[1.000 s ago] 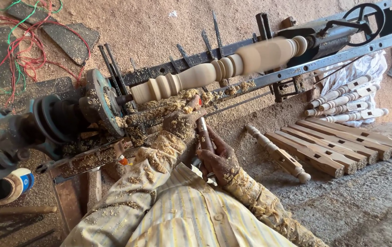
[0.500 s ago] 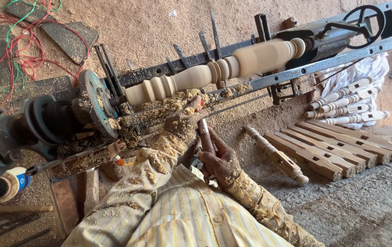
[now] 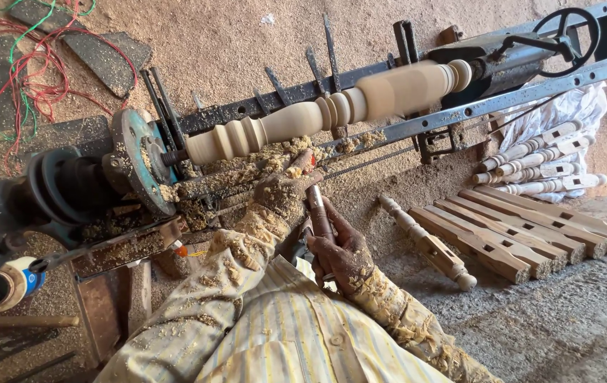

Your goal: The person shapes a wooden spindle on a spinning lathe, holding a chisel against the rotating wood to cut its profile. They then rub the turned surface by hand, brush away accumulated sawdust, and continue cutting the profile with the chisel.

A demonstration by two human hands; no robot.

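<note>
Steel lathe bed (image 3: 502, 99) runs diagonally across frame, caked in shavings; pale turned wooden spindle (image 3: 332, 110) mounted between blue faceplate (image 3: 133, 159) and tailstock; squared, mortised legs (image 3: 516, 237) lie on the floor, right; left hand (image 3: 282, 193) rests by the tool rest, grip closed around chisel (image 3: 318, 209); right hand (image 3: 342, 252) clamped on its handle, just below spindle.
</note>
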